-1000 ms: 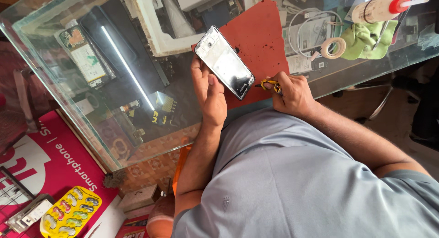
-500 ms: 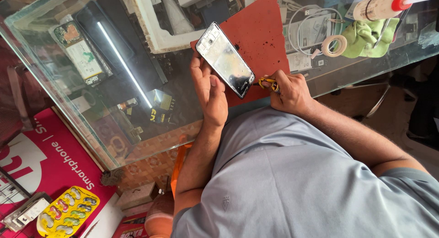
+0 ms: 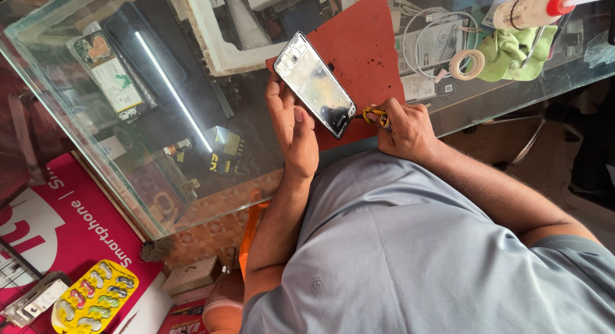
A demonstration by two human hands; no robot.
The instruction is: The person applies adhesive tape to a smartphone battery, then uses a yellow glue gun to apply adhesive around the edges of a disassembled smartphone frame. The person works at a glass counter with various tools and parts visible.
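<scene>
An opened phone body [image 3: 315,83], shiny and silver inside, lies tilted on a red mat [image 3: 359,52] on the glass table [image 3: 160,180]. My left hand [image 3: 291,125] grips the phone along its lower left edge, thumb up against it. My right hand [image 3: 402,127] is closed on a small yellow-and-black screwdriver [image 3: 373,115], whose tip touches the phone's bottom corner.
On the far right stand a white bottle with a red nozzle [image 3: 532,7], a green cloth [image 3: 509,52], a tape roll [image 3: 466,63] and a white cable [image 3: 429,36]. A circuit board [image 3: 112,74] lies under the glass at left. A yellow tray [image 3: 90,302] sits on the floor.
The view has shifted slightly; both hands stay at the phone, with the screwdriver still at its bottom corner.
</scene>
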